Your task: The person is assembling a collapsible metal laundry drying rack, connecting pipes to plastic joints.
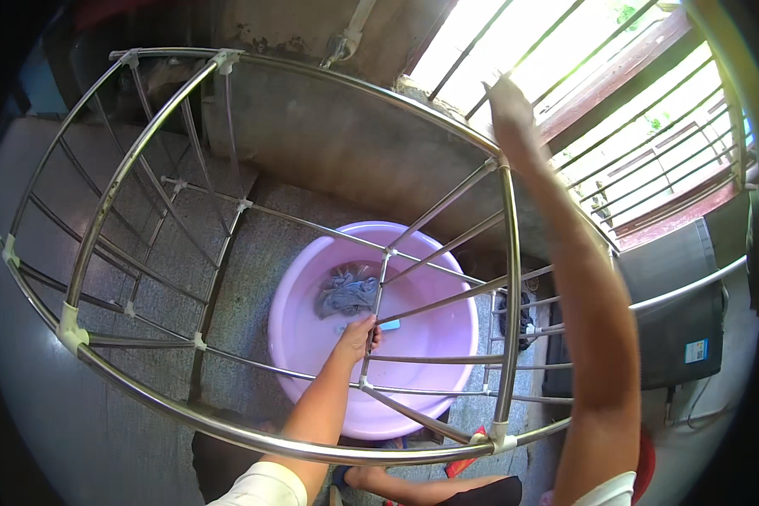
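Note:
A large frame of shiny metal tubes [246, 436] with white plastic joints [73, 329] stretches across the view. My left hand [360, 336] is closed around one of its thin tubes, above a lilac plastic basin [293, 291]. Grey-blue cloth [346, 293] lies in the basin, beside a small light-blue block [390, 325]. My right hand [511, 110] is raised past the frame's upper right corner, in front of the bright barred window. Its fingers look apart and slightly blurred, with nothing visible in them.
A dark grey appliance or bin [670, 304] stands at the right, below window bars [557, 51]. A tap [339, 49] juts from the back wall. Something red [464, 464] lies near the lower middle, close to a bare leg [422, 487].

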